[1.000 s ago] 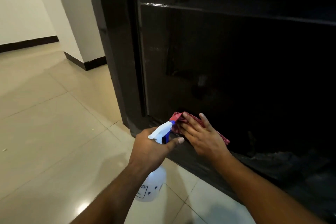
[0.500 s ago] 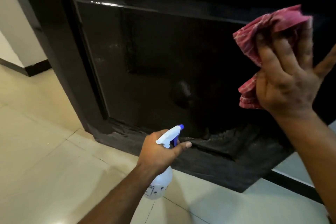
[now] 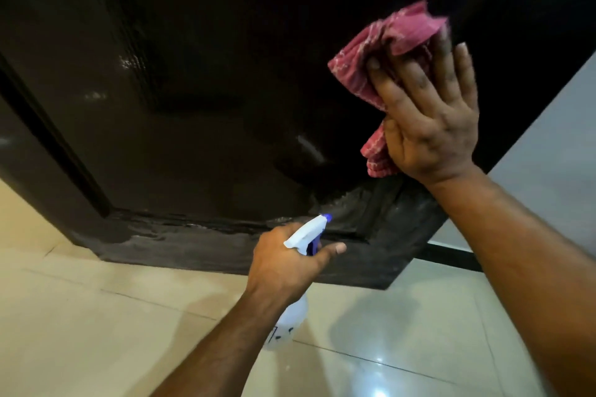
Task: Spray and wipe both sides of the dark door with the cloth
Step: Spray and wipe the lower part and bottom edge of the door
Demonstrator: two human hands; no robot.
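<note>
Cloth (image 3: 385, 42) was pressed low right on the dark door (image 3: 193, 100) under the right grip (image 3: 432, 129), fingers straight. Left grip (image 3: 285, 264) curled round the spray bottle (image 3: 290, 322). Best, I judged: firm overlapping strokes down to the streaked bottom rail (image 3: 209, 245).

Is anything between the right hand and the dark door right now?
Yes, in the head view: the crumpled red striped cloth lies between them, pressed against the glossy dark panelled door by the straight fingers of the right hand.
</note>
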